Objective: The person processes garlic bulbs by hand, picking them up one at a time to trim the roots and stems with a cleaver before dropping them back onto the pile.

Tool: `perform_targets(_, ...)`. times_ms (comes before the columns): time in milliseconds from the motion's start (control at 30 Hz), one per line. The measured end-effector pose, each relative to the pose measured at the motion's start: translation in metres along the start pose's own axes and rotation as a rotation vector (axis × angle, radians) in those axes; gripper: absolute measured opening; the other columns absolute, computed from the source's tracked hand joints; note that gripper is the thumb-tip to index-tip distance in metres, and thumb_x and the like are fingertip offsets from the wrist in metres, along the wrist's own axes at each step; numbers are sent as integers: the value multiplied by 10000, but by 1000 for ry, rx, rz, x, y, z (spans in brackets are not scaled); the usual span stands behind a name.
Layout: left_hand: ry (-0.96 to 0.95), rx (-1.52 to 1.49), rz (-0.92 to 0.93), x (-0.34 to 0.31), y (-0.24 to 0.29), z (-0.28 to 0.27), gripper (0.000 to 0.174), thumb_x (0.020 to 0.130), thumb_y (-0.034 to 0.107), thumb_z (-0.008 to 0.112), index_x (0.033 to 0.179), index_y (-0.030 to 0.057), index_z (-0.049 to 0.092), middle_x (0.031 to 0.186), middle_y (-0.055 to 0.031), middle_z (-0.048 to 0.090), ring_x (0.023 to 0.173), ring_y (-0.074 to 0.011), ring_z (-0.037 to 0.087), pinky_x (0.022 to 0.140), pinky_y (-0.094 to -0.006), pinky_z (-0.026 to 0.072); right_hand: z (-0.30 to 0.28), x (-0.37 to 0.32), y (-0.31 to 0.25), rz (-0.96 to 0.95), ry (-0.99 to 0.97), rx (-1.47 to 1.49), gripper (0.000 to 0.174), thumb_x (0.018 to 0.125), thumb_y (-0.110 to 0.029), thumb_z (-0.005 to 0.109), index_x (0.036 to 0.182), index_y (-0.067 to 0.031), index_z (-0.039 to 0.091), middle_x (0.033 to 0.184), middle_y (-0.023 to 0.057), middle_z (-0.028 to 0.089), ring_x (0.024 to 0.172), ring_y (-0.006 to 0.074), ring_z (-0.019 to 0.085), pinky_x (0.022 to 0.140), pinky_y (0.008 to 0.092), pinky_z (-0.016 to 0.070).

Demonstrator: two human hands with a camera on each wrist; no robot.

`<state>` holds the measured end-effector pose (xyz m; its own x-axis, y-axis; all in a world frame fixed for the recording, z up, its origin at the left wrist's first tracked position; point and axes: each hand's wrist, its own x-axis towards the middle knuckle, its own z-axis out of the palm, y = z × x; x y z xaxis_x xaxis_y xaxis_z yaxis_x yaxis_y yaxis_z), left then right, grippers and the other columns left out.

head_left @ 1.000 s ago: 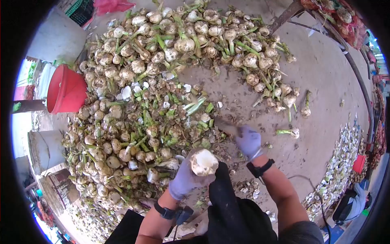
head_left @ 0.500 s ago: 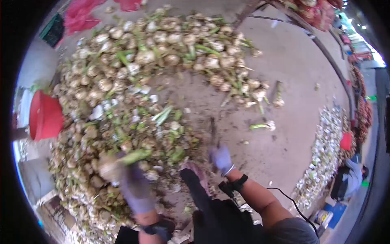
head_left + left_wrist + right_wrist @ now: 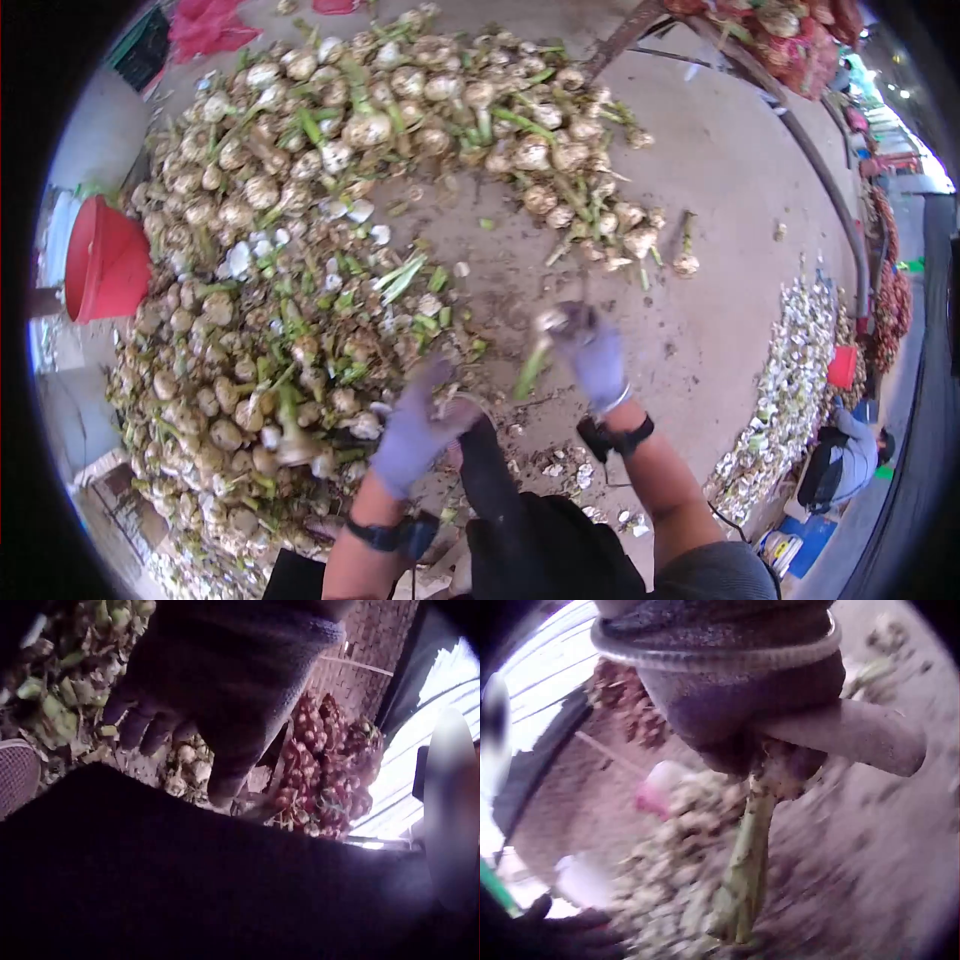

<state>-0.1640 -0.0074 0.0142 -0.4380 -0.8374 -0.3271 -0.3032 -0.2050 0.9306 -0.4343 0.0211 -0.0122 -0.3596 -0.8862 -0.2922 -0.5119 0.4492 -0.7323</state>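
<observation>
The left hand (image 3: 412, 430), in a pale purple glove, is held near the person's knee with its fingers apart and nothing in them. In the left wrist view that gloved hand (image 3: 217, 682) looks dark, fingers loosely bent. My right hand (image 3: 597, 362) grips a garlic bulb with a thick green stem (image 3: 531, 372), above the bare ground. The right wrist view shows the right hand (image 3: 742, 712) round a smooth round handle (image 3: 855, 736), with the stem (image 3: 742, 874) hanging below; its bulb is mostly hidden. A blurred stemmed bulb (image 3: 294, 448) lies over the left pile.
Whole garlic (image 3: 400, 100) forms a wide pile at the back and left, with leaf and stem scraps (image 3: 350, 310) inside its curve. A red bucket (image 3: 108, 262) stands at far left. White garlic (image 3: 780, 380) is heaped at right, near a seated person (image 3: 845, 460).
My left hand has come back right from the left pile, and no bulb is in it. The right hand has risen and now holds a stemmed bulb. The head view has shifted slightly.
</observation>
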Motion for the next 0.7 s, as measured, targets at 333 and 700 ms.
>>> perform_targets(333, 25, -1034, -314, -9, 21, -15, 707, 733, 123, 782, 1282, 11, 351, 1127, -122, 619, 1062, -159, 580, 908, -320, 484, 24, -28, -111, -544, -428, -305, 394, 606, -246, 654, 922, -26, 571, 994, 134, 558, 843, 338, 600, 726, 376, 495)
perform_targets(700, -29, -553, -131, -22, -9, -28, 630, 712, 204, 794, 1218, 11, 471, 1090, -81, 616, 987, -171, 597, 903, -321, 479, 61, -9, -26, -522, -293, -348, 272, 690, -262, 642, 854, -55, 575, 807, 152, 568, 729, 344, 593, 661, 407, 484)
